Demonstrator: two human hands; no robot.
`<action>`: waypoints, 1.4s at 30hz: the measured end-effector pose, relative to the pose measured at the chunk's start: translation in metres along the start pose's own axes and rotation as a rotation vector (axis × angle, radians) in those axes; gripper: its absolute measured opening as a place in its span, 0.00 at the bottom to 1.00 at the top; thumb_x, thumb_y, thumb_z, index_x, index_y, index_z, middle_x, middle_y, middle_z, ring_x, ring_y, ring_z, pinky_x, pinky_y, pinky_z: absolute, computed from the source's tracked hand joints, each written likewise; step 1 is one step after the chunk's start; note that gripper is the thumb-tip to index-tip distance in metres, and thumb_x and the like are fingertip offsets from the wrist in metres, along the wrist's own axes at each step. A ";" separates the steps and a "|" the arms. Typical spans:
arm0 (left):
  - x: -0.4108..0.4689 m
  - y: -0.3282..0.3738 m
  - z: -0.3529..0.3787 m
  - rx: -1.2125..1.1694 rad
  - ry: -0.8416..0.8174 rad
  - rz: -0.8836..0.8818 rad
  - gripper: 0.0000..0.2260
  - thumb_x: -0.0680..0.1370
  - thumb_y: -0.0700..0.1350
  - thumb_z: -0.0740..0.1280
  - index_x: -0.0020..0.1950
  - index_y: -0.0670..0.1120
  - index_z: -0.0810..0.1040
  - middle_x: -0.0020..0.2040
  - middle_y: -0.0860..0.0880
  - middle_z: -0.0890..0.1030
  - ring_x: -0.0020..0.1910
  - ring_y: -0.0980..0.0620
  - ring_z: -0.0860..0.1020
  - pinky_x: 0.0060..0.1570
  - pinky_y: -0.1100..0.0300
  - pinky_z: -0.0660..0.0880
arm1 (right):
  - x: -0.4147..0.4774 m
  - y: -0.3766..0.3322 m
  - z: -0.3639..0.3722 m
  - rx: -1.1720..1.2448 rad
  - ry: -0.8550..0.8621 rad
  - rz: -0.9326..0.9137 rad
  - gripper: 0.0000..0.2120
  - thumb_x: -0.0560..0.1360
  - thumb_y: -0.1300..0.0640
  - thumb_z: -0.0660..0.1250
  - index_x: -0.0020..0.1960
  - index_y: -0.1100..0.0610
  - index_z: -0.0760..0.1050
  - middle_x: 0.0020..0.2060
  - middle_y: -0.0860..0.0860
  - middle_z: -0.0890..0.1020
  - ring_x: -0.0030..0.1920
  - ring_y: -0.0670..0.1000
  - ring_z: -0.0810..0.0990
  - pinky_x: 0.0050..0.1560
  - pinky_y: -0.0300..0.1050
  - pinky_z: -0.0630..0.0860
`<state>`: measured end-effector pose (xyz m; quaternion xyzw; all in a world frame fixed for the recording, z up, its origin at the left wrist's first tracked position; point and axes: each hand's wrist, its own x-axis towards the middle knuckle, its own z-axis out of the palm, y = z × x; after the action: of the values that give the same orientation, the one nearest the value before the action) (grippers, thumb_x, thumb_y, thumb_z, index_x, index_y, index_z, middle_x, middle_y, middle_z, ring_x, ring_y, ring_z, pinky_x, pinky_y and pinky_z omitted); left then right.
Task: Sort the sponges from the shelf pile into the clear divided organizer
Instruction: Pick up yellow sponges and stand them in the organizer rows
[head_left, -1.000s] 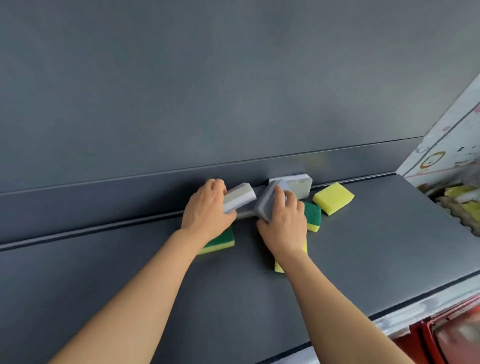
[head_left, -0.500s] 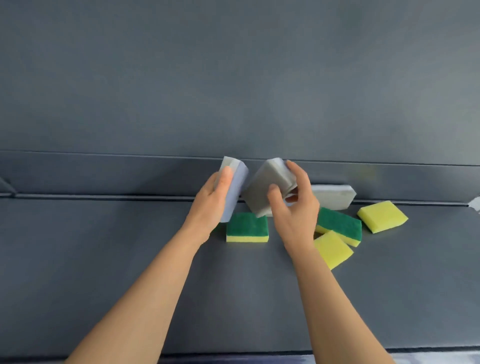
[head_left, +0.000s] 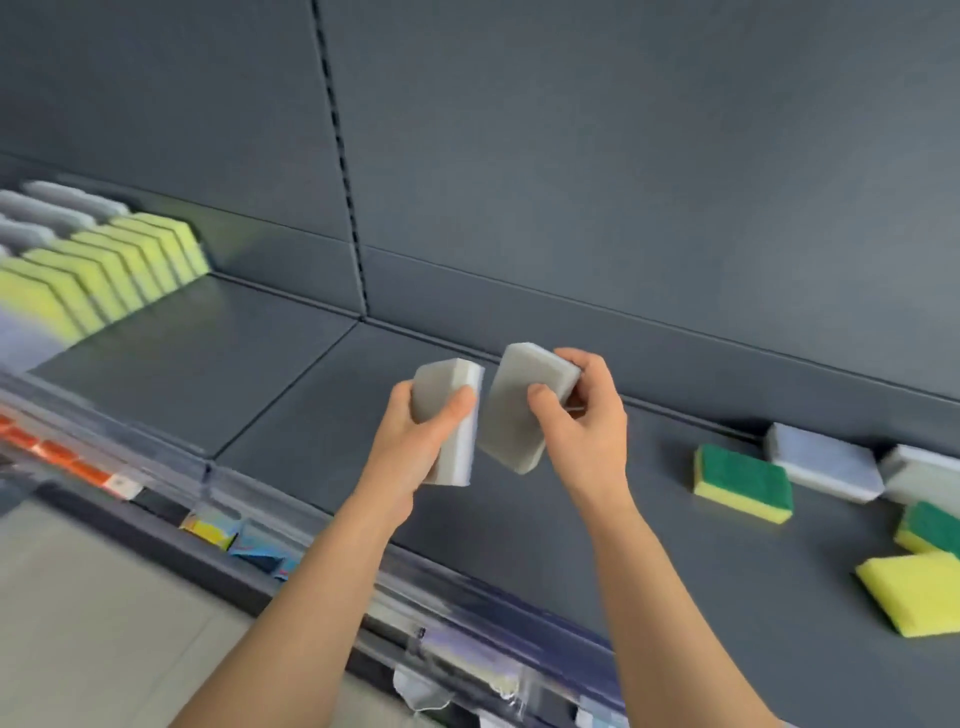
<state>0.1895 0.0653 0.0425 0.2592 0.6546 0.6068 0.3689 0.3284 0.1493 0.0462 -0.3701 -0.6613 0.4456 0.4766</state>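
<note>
Grey foam, matte and block-shaped: the left hand (head_left: 415, 447) wraps an upright grey sponge (head_left: 445, 382), thumb across its face. The right hand (head_left: 589, 431) pinches a tilted grey sponge (head_left: 514, 415) just beside it, above the dark metal shelf (head_left: 311, 395). At three o'clock lie a green-topped yellow sponge (head_left: 743, 480), a pale grey sponge (head_left: 823, 462) and a plain yellow sponge (head_left: 914, 592), which is cut off by the edge. At ten o'clock, blurred rows of yellow and grey sponges (head_left: 104, 270) seem to stand on edge.

shop, gondola shelf (head_left: 291, 395), price-tag rail (head_left: 467, 613)
</note>
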 end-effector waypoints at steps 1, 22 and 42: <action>-0.001 -0.002 -0.022 0.018 0.033 0.021 0.20 0.71 0.63 0.67 0.58 0.55 0.71 0.52 0.56 0.79 0.47 0.59 0.78 0.38 0.61 0.72 | -0.005 -0.004 0.020 0.008 -0.030 0.009 0.12 0.67 0.52 0.66 0.49 0.40 0.72 0.39 0.40 0.79 0.36 0.43 0.75 0.35 0.29 0.71; -0.006 -0.009 -0.380 -0.003 0.476 0.148 0.03 0.79 0.57 0.61 0.51 0.62 0.72 0.47 0.61 0.77 0.45 0.63 0.76 0.35 0.66 0.72 | -0.075 -0.076 0.359 0.076 -0.511 -0.004 0.14 0.71 0.47 0.72 0.54 0.41 0.73 0.41 0.40 0.79 0.36 0.38 0.74 0.38 0.30 0.72; 0.157 0.040 -0.620 0.066 0.442 0.259 0.13 0.74 0.46 0.71 0.55 0.59 0.77 0.52 0.54 0.82 0.51 0.53 0.79 0.45 0.56 0.77 | 0.027 -0.107 0.643 0.025 -0.582 -0.126 0.17 0.68 0.52 0.75 0.52 0.41 0.71 0.40 0.39 0.79 0.37 0.38 0.75 0.37 0.32 0.71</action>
<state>-0.4021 -0.1800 0.0507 0.2141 0.7002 0.6691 0.1273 -0.3031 -0.0134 0.0593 -0.1792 -0.7863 0.5107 0.2980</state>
